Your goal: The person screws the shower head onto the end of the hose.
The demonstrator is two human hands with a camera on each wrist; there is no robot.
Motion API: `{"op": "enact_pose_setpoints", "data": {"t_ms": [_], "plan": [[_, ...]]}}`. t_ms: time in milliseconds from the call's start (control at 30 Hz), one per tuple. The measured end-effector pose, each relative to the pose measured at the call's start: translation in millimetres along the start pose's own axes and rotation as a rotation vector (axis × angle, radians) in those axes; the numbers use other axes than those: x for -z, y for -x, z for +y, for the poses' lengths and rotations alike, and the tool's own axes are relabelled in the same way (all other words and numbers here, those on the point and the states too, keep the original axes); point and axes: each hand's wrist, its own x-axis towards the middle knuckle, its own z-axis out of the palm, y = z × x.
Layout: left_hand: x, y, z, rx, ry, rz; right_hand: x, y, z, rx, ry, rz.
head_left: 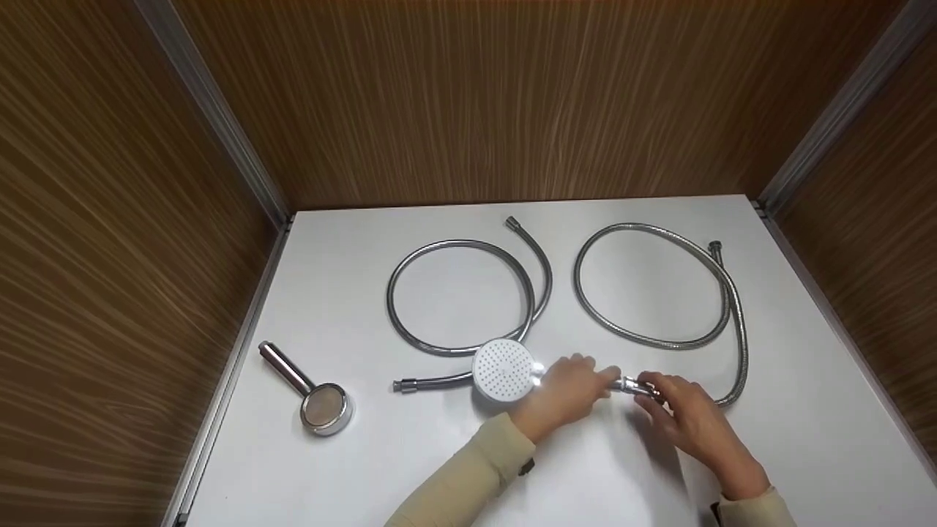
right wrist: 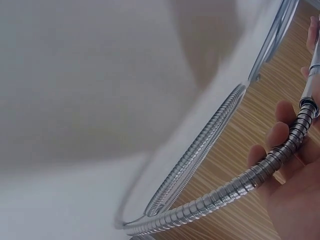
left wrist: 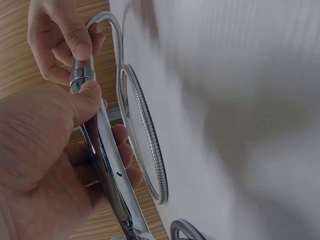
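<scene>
My left hand (head_left: 569, 391) grips the chrome handle (left wrist: 112, 167) of a shower head (head_left: 504, 369) whose round white spray face points up. The thumb lies along the handle and the fingers wrap beneath it. At the handle's end, my right hand (head_left: 692, 421) pinches the smooth metal end fitting (left wrist: 82, 72) of a ribbed shower hose (right wrist: 220, 202). Fitting and handle end meet in one line. In the right wrist view the hose runs out across the right hand's fingers (right wrist: 277, 134). From there it loops over the right side of the white table.
A second, smoother grey hose (head_left: 390, 293) lies coiled at the middle, partly beneath the shower head. Another shower head (head_left: 326, 408) with a dark handle rests at the left of the white table (head_left: 410, 476). Wood-grain panels (head_left: 468, 102) stand behind and at both sides.
</scene>
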Motion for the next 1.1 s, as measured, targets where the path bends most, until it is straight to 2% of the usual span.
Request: {"op": "enact_pose_setpoints", "data": {"t_ms": [100,500,867,1100], "plan": [[-1.0,-0.7,0.0,0.006,0.004,-0.005,0.4,0.5,0.3,-0.002,0.011,0.0],[-0.7,-1.5,0.4,0.013,0.056,-0.02,0.6,0.2,-4.8,-0.099,0.032,-0.046],[-0.4,-0.5,-0.5,0.01,0.056,0.019,0.5,-1.0,-4.8,-0.062,0.026,-0.035],[-0.6,-0.6,-0.8,0.013,0.073,0.003,2.0,0.0,-3.5,-0.032,0.044,-0.014]]}}
